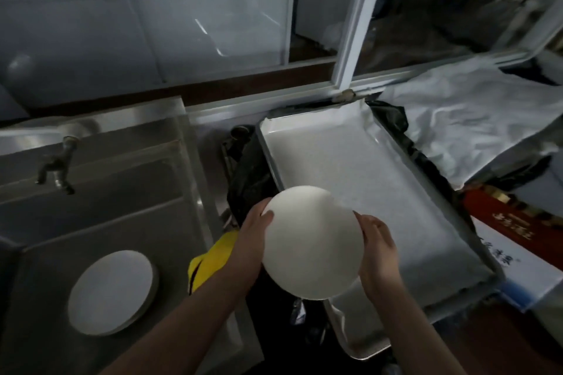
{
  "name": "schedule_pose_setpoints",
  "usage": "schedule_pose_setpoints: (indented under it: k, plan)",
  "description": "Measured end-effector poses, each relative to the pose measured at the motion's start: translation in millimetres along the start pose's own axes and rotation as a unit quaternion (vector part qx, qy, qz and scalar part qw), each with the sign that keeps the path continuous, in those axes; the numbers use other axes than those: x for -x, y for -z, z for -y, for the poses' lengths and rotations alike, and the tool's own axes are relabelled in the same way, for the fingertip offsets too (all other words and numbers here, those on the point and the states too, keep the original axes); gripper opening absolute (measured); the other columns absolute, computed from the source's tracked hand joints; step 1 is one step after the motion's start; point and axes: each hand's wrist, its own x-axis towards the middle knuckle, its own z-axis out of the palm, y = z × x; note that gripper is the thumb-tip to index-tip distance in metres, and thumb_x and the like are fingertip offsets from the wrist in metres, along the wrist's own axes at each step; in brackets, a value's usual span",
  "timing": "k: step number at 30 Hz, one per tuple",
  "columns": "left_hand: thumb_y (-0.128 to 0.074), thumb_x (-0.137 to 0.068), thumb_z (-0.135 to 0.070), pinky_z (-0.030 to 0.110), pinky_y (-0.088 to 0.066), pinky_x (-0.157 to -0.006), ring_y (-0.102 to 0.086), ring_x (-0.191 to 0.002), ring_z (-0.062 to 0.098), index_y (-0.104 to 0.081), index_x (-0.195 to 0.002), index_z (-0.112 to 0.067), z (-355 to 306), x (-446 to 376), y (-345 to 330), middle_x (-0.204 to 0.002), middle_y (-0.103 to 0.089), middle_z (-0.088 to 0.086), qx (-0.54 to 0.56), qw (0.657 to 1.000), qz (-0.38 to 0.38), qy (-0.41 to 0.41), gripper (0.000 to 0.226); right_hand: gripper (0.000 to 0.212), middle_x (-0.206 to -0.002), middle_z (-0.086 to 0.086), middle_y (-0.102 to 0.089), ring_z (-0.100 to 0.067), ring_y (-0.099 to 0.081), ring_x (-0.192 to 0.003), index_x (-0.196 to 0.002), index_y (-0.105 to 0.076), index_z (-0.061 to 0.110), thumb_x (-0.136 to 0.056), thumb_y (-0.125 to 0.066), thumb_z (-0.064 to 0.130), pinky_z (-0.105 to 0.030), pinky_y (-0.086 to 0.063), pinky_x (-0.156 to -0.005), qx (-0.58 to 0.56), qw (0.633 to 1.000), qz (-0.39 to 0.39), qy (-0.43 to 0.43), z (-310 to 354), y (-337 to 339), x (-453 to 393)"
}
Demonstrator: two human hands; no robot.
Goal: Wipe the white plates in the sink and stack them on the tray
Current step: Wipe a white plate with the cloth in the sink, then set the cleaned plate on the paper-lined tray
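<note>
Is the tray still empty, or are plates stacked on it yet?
Empty. The tray shows only its bare lined floor; the one plate near it is gripped above its near corner by the left hand and right hand.

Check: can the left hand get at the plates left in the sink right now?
Probably not yet. The left hand grips the held plate with the right hand. Nothing covers the plates in the sink, so the path looks open once it lets go.

Colours: mostly white and grey steel, one yellow spot.
We see a plain round white plate [310,243], white stacked plates [111,292] in the grey steel sink [100,222], a silver-grey metal tray [365,179], a bright yellow cloth [210,262], a black plastic bag [246,167], and a red box with gold print [515,222].
</note>
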Motion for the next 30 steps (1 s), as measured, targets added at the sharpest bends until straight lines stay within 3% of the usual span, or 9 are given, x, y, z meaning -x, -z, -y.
schedule_pose_setpoints:
  k: [2,4,6,12,16,19,22,30]
  plan:
    - [-0.06,-0.091,-0.03,0.027,-0.051,-0.092,-0.061,-0.112,0.018,-0.057,-0.132,-0.014,-1,-9,-23,-0.133,-0.061,0.007,-0.013,1.0,0.011,0.003,0.044,0.025,-0.089,-0.005,-0.065,-0.023,-0.06,-0.076,-0.108,-0.057,0.002,-0.096,-0.057,0.023,-0.033,-0.046,-0.059,-0.011,1.0,-0.02,-0.004,3,18,-5]
    - [-0.054,-0.099,-0.024,0.022,-0.051,-0.087,-0.061,-0.109,0.014,-0.053,-0.138,-0.015,-1,-16,-50,-0.133,-0.058,0.005,-0.044,0.998,0.04,0.014,0.039,0.024,-0.093,-0.003,-0.065,-0.022,-0.06,-0.079,-0.109,-0.059,0.006,-0.096,-0.057,0.026,-0.033,-0.046,-0.058,-0.017,0.998,-0.052,-0.008,3,36,-13]
    - [-0.051,-0.101,-0.033,0.031,-0.045,-0.096,-0.055,-0.119,0.016,-0.051,-0.142,-0.023,4,-27,-73,-0.139,-0.055,0.0,-0.132,0.99,0.047,0.009,0.043,0.024,-0.096,-0.002,-0.064,-0.021,-0.06,-0.081,-0.111,-0.059,0.009,-0.096,-0.057,0.027,-0.033,-0.047,-0.059,-0.032,0.996,-0.082,-0.013,-1,52,-21]
    - [-0.043,-0.105,-0.026,0.034,-0.039,-0.107,-0.05,-0.13,0.021,-0.053,-0.142,-0.018,16,-48,-128,-0.142,-0.055,0.005,-0.247,0.967,0.045,-0.035,0.039,0.02,-0.106,-0.004,-0.064,-0.023,-0.061,-0.088,-0.11,-0.059,0.015,-0.095,-0.059,0.028,-0.033,-0.048,-0.061,-0.049,0.988,-0.148,-0.008,-17,80,-42]
    - [-0.034,-0.107,-0.023,0.025,-0.037,-0.091,-0.052,-0.114,0.017,-0.056,-0.137,-0.014,22,-56,-149,-0.129,-0.058,0.001,-0.239,0.969,0.052,-0.027,0.039,0.01,-0.109,-0.004,-0.065,-0.031,-0.063,-0.099,-0.099,-0.062,0.028,-0.092,-0.061,0.036,-0.048,-0.055,-0.078,-0.056,0.979,-0.196,-0.028,-31,86,-59]
    - [-0.029,-0.096,-0.042,0.04,-0.042,-0.104,-0.054,-0.119,0.022,-0.062,-0.132,-0.013,30,-68,-159,-0.129,-0.062,0.005,-0.24,0.969,0.039,-0.047,0.057,0.012,-0.106,-0.004,-0.066,-0.031,-0.063,-0.099,-0.098,-0.061,0.028,-0.092,-0.06,0.038,-0.055,-0.054,-0.088,-0.042,0.974,-0.218,-0.033,-38,88,-73]
    - [-0.016,-0.083,-0.051,0.051,-0.038,-0.108,-0.052,-0.126,0.033,-0.068,-0.122,-0.013,52,-92,-166,-0.124,-0.067,0.008,-0.303,0.95,0.043,-0.067,0.075,0.017,-0.108,-0.003,-0.064,-0.026,-0.062,-0.098,-0.103,-0.06,0.026,-0.092,-0.058,0.039,-0.05,-0.054,-0.087,-0.031,0.971,-0.233,-0.035,-41,89,-85]
    - [-0.006,-0.077,-0.053,0.045,-0.021,-0.117,-0.034,-0.141,0.034,-0.067,-0.116,-0.01,52,-107,-180,-0.132,-0.061,0.008,-0.398,0.914,0.039,-0.072,0.084,0.019,-0.107,0.006,-0.063,-0.019,-0.06,-0.1,-0.11,-0.057,0.023,-0.095,-0.054,0.034,-0.049,-0.05,-0.096,0.01,0.962,-0.273,-0.031,-54,84,-105]
